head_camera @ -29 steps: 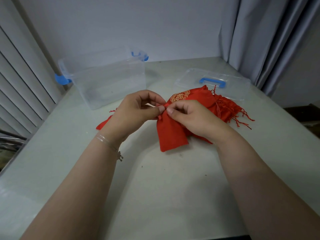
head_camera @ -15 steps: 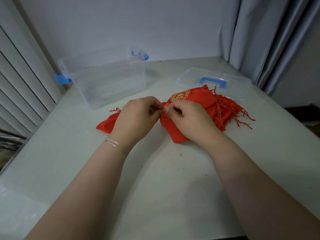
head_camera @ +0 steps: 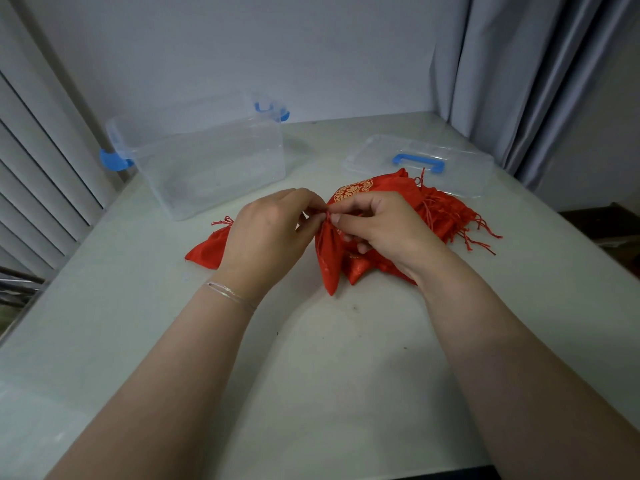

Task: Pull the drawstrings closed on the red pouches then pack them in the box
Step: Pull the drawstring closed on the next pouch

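Pinching the gathered neck of one red pouch (head_camera: 328, 261) with both hands, we are holding it just above the counter (head_camera: 346, 375). Our left hand (head_camera: 268, 237) is curling its fingertips onto the neck from the left; our right hand (head_camera: 377, 225) is pinching the same spot from the right, thumb and forefinger closed on the cord and cloth. Both grips are meeting at the pouch top, so the pouch body is hanging below and toward us from the grip, its lower tip touching or nearly touching the counter; we cannot tell which.

The pile of red pouches (head_camera: 433, 209) is lying behind and under our right hand, with loose drawstring ends trailing to the right. One closed pouch (head_camera: 207, 249) is lying apart on the counter, to the left of our left hand and partly hidden by it.

The clear box (head_camera: 207, 157) with blue latches is standing open at the far left, well apart from the grip. Its lid (head_camera: 419, 164), blue handle up, is lying flat just behind the pile.
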